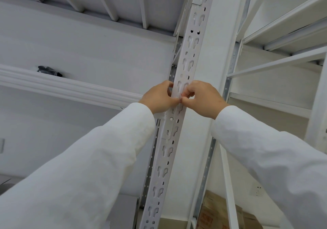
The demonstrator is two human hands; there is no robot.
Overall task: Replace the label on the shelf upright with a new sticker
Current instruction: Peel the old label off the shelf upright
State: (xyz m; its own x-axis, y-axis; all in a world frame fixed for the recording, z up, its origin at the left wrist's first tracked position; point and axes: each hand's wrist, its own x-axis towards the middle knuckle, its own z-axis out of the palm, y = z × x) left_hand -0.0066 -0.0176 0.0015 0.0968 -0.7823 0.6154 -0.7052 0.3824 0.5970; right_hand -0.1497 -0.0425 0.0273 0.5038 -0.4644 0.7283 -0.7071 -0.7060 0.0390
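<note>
- Two hands up at the shelf upright (184, 66), one on each side of it, both in white sleeves (99, 158)
- Left hand (159, 97) sits at the upright's left edge, fingers curled round that edge, thumb tip pushed in toward the face of the post
- Right hand (201, 99) comes in from the right edge, fingers bent, thumb and forefinger pinched together on something small and pale at the middle of the upright's face
- The two thumbs meet there, tips touching, right on the upright
- That pale bit under the fingertips looks like the label (179, 95), with a hint of red on it; it is too small and too covered to say whether it is stuck flat or lifting
- The upright is one long white perforated post, its long axis running from the bottom edge of view steeply up and leaning slightly right toward the top
- Down its face run paired keyhole slots, with small round holes along its edges
- The label sits about halfway up the visible length, just above a joint plate with a round hole
- Left of the upright: one white shelf beam (70, 89), and one dark object (49, 70) resting above it
- Right of the upright: a second white rack (283, 34), and low beside the upright's foot, brown cardboard boxes (221, 212) with red print
</note>
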